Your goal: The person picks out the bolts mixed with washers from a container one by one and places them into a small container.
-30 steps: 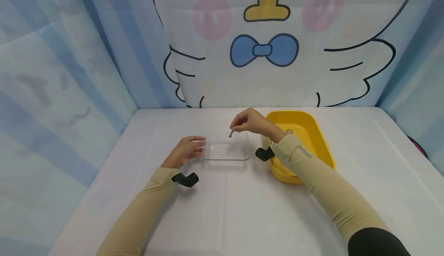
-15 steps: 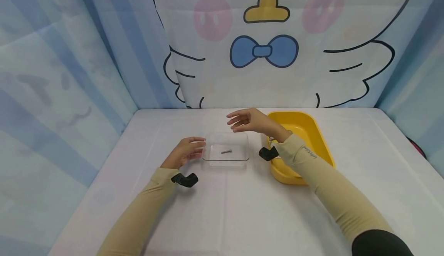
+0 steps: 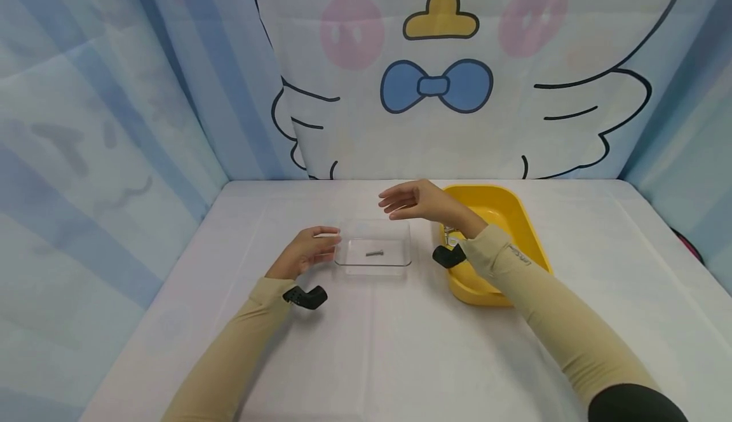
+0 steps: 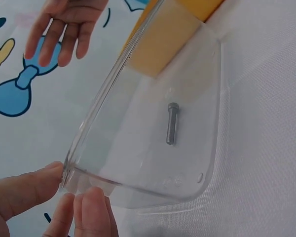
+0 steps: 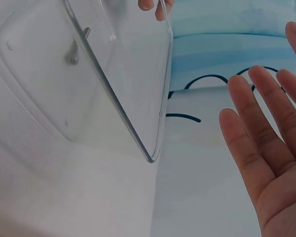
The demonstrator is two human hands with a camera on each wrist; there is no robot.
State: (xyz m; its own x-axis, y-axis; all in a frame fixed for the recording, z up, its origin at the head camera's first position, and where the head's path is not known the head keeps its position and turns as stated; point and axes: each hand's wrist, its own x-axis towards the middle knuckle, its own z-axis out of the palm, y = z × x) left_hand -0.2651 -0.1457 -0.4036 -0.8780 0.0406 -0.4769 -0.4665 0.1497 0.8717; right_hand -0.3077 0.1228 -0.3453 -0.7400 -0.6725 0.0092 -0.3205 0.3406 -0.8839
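Observation:
A grey socket-head bolt [image 3: 374,253] lies flat on the floor of a clear plastic box [image 3: 394,253]; in the left wrist view the bolt [image 4: 172,123] shows its threaded shank. My left hand [image 3: 311,251] is at the box's left side, its fingertips [image 4: 53,168] touching the outside near the rim corner. Above and behind the box's right back corner hovers my right hand [image 3: 420,201], fingers extended, nothing between them. The right wrist view shows the open palm [image 5: 286,197] apart from the box [image 5: 123,116].
To the right of the box stands a yellow tray [image 3: 534,244] with small metal parts [image 3: 450,236] inside, partly hidden by the right wrist. A white cloth covers the table [image 3: 366,346]. A printed curtain [image 3: 434,136] rises behind its far edge.
The right hand held the bolt over the box, then let go; the bolt dropped and now lies inside. That hand has opened and shifted slightly right. The left hand has stayed.

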